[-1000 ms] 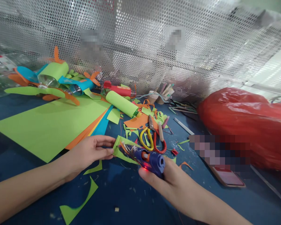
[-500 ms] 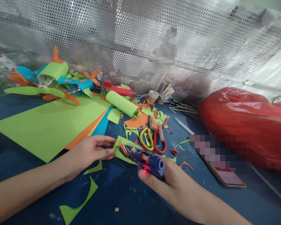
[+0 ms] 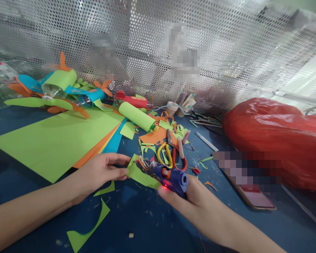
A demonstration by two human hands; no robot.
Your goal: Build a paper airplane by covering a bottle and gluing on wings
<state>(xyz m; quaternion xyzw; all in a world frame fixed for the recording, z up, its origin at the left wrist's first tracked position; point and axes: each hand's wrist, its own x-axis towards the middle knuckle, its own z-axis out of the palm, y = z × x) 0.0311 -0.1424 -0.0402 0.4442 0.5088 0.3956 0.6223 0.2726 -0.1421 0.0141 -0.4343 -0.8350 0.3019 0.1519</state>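
Note:
My left hand (image 3: 109, 168) pinches the left end of a small light-green paper piece (image 3: 143, 178) between thumb and fingers. My right hand (image 3: 189, 196) is wrapped round a blue glue gun (image 3: 173, 179) with a red light on its side. The gun's nozzle end points left, over the paper, and partly covers it; whether the tip touches the paper I cannot tell. Just beyond the gun lie scissors (image 3: 165, 156) with one yellow and one red handle loop. A curved green paper scrap (image 3: 91, 228) is on the blue table (image 3: 116, 218) below my left hand.
Large green paper sheets (image 3: 60, 140) lie at left. Behind them stand bottle planes (image 3: 59, 82) covered in paper. A green-wrapped bottle (image 3: 138, 117) rests near orange and green scraps. At right are a phone (image 3: 260, 200) and a red plastic bag (image 3: 274, 140). A perforated metal screen (image 3: 147, 42) closes the back.
The glue gun in my right hand has shifted slightly right, and more of the green paper's lower edge shows. My left hand has stayed nearly still.

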